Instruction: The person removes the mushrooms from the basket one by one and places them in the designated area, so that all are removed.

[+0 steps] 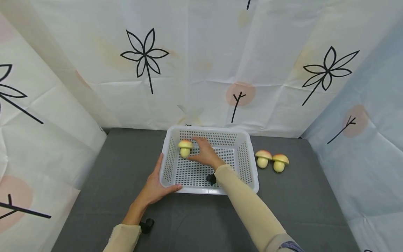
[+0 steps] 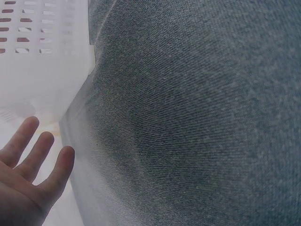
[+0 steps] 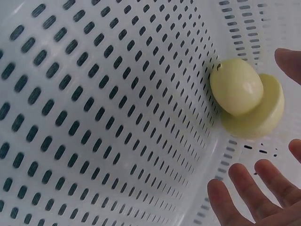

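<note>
Mushroom (image 1: 185, 151) in basket (image 1: 201, 190), right hand (image 1: 204, 152) spread just beside it

The head view shows where everything lies: the mushroom rests inside the white slotted basket, toward its left side, cap to the far side and stem to the near. From above, the right hand reaches around its right side, thumb and fingers parted and gripping nothing. The right wrist view adds the gap between fingertips and mushroom, along with the rounded stem end and the cap's pale underside; the reddish cap top shows only from the head.

The left hand (image 1: 155, 187) lies at the basket's left near corner, its thumb over the near rim and its fingers along the outside of the left wall. The left wrist view reveals three of those fingers, extended and separate, which the head view shows merged; whether they press the wall I cannot tell.

Right of the basket, on the dark grey tabletop (image 1: 126, 168), a middle mushroom (image 1: 263, 159) and a rightmost mushroom (image 1: 280, 163) stand close together. The right sleeve (image 1: 252, 210), cream-coloured, crosses the near rim and hides part of the basket's near right floor; a black wrist device (image 1: 211, 179) covers a little more. Behind the far edge hangs a patterned pale cloth (image 1: 204, 63).
</note>
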Tool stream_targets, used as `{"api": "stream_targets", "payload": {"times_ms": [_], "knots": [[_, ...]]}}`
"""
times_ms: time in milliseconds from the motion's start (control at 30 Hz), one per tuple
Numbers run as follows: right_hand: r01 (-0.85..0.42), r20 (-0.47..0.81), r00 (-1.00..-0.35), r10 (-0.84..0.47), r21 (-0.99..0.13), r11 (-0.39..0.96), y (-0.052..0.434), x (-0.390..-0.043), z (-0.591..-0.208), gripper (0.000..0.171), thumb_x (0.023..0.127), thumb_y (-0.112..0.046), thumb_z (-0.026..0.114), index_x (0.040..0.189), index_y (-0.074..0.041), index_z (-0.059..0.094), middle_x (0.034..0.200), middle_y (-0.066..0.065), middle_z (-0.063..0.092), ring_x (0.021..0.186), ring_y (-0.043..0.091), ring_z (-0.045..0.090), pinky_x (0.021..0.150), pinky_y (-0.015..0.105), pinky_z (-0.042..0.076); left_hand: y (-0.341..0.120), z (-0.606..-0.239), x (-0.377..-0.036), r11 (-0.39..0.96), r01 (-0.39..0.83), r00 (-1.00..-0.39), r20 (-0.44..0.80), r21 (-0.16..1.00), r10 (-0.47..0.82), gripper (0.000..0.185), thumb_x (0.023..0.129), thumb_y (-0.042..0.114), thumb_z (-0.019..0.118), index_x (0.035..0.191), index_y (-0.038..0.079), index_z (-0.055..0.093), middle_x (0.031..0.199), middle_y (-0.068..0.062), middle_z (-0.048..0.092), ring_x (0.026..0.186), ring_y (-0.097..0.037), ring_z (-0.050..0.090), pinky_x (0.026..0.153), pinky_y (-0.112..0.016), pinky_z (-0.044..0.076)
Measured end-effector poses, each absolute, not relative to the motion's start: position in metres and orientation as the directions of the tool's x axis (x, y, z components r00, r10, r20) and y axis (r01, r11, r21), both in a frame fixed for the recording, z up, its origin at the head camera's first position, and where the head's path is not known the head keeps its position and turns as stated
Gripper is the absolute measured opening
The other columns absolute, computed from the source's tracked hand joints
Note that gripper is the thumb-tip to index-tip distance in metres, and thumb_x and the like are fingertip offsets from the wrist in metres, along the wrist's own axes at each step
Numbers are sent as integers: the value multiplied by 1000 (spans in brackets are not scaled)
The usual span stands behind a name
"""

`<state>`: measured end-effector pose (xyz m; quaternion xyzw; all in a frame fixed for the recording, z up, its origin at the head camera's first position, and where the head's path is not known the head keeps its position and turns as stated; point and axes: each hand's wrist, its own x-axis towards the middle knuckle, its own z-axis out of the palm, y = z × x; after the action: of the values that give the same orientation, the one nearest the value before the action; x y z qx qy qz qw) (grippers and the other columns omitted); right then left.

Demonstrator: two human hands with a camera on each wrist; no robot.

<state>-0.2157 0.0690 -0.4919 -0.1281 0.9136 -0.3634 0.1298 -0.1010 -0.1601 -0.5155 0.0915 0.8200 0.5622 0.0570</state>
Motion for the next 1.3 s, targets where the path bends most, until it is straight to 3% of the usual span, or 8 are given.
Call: {"api": "stream_targets", "payload": {"times_ms": [133, 267, 533, 833, 967, 1067, 1300], "knots": [[-149, -160, -929, -334, -665, 732, 61, -219, -493, 91, 83, -31, 86, 159, -18, 36, 159, 19, 32, 143, 36, 36, 110, 55, 35, -157, -496, -96, 344, 91, -975, 14, 934, 220, 130, 75, 17, 92, 163, 9, -2, 159, -27, 31, 120, -48, 56, 93, -57, 45], [-152, -169, -930, -327, -632, 760, 55, -223, -494, 95, 81, -32, 87, 159, -18, 35, 157, 20, 34, 142, 37, 38, 109, 55, 37, -156, -493, -95, 368, 91, -976, 10, 925, 215, 131, 76, 19, 92, 164, 13, -4, 159, -25, 31, 121, -44, 57, 94, -55, 45], [-185, -165, -924, -344, -593, 783, 49, -227, -496, 93, 82, -29, 87, 159, -20, 36, 153, 16, 40, 138, 34, 42, 107, 52, 39, -161, -522, -104, 349, 88, -978, 13, 933, 209, 132, 74, 18, 93, 164, 17, -4, 162, -23, 28, 124, -48, 54, 97, -60, 42], [-171, -201, -918, -342, -578, 798, 39, -228, -497, 95, 79, -25, 89, 159, -24, 36, 151, 16, 42, 131, 35, 46, 100, 50, 44, -164, -533, -105, 385, 100, -980, 24, 917, 196, 134, 72, 35, 95, 164, 27, -2, 161, -15, 33, 121, -36, 58, 96, -55, 44], [-166, -201, -920, -336, -577, 800, 37, -229, -502, 96, 77, -23, 89, 158, -27, 38, 149, 16, 42, 127, 36, 48, 97, 50, 45, -163, -532, -105, 396, 106, -981, 30, 912, 192, 135, 71, 35, 95, 164, 31, -2, 160, -15, 34, 122, -36, 58, 97, -56, 43], [-165, -200, -923, -329, -567, 807, 37, -228, -505, 95, 77, -22, 89, 157, -29, 38, 148, 15, 43, 126, 36, 48, 96, 51, 45, -162, -531, -105, 391, 98, -981, 22, 915, 194, 134, 72, 30, 95, 164, 28, -3, 161, -17, 32, 123, -39, 57, 97, -56, 43], [-171, -193, -927, -323, -549, 818, 37, -226, -506, 94, 77, -21, 90, 155, -26, 39, 135, 13, 49, 117, 31, 51, 95, 49, 46, -156, -500, -96, 374, 89, -979, 12, 923, 202, 129, 74, 17, 93, 164, 10, 0, 159, -27, 31, 122, -47, 55, 97, -58, 43]]}}
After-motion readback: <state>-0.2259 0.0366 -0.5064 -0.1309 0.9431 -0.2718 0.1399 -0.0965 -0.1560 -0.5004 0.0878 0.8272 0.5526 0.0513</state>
